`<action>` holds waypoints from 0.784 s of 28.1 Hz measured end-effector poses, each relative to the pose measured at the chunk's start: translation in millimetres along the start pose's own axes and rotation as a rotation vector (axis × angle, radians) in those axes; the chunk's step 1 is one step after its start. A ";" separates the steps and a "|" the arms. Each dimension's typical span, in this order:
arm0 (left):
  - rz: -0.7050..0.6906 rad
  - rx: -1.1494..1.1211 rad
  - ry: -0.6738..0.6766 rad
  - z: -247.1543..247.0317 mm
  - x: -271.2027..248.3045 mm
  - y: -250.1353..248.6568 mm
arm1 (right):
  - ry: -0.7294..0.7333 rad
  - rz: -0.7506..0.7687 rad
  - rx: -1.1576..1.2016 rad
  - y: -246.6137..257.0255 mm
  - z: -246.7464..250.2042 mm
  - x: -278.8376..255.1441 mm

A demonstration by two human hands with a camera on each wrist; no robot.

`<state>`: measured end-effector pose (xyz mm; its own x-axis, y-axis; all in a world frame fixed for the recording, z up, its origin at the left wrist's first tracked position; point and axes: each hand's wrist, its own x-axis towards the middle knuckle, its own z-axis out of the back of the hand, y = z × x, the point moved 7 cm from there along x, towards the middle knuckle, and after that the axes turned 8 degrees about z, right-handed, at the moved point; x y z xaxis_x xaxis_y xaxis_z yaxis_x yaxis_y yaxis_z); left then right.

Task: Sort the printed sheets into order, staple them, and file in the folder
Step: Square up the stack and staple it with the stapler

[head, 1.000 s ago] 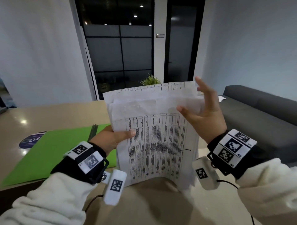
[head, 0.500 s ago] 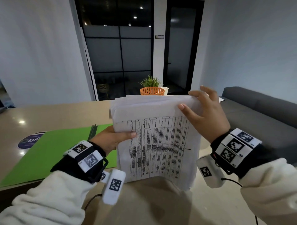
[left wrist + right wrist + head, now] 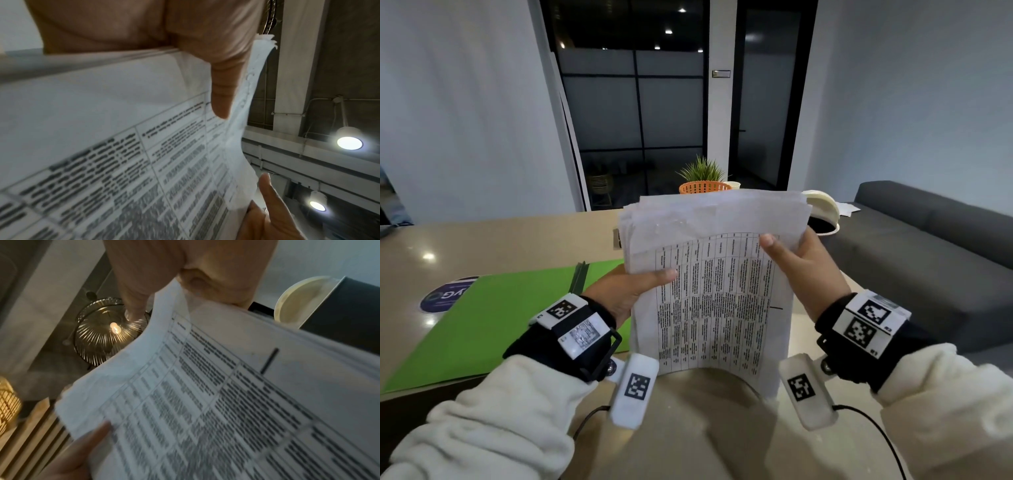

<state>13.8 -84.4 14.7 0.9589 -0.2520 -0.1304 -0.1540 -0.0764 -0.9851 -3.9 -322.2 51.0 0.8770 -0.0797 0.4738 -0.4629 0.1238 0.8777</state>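
Note:
A stack of printed sheets (image 3: 714,294) with a table of text stands upright on the beige table (image 3: 493,246), its bottom edge on the surface. My left hand (image 3: 630,287) grips its left edge, thumb across the front. My right hand (image 3: 803,270) grips the right edge, thumb on the front page and fingers behind. The sheets' top edges lie close together, slightly uneven. The left wrist view shows the sheets (image 3: 123,146) under my thumb; the right wrist view shows the same sheets (image 3: 226,394). An open green folder (image 3: 493,322) lies flat to the left.
A round dark sticker (image 3: 445,298) sits on the table left of the folder. A plant in an orange basket (image 3: 703,181) and a white round object (image 3: 823,209) stand behind the sheets. A grey sofa (image 3: 928,260) runs along the right.
My right hand, open above the fanned sheets a second ago, has come down and taken hold of the stack's right edge. The raised back sheets have dropped level with the rest.

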 end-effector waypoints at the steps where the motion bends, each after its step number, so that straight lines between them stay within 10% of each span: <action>1: -0.017 0.000 -0.015 3.1 0.4 -2.6 | -0.003 0.006 0.019 2.5 1.7 1.6; 12: -0.184 0.016 -0.287 9.0 -5.8 -18.3 | 0.058 0.021 -0.019 5.0 -1.5 5.1; 22: -0.052 -0.377 -0.331 46.5 -3.5 -8.2 | 0.093 -0.418 0.170 -81.9 8.9 -24.9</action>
<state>22.8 -38.0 18.0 0.9823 0.0762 -0.1709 -0.1208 -0.4393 -0.8902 11.0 -339.2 -32.0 0.9972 0.0020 0.0752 -0.0749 -0.0645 0.9951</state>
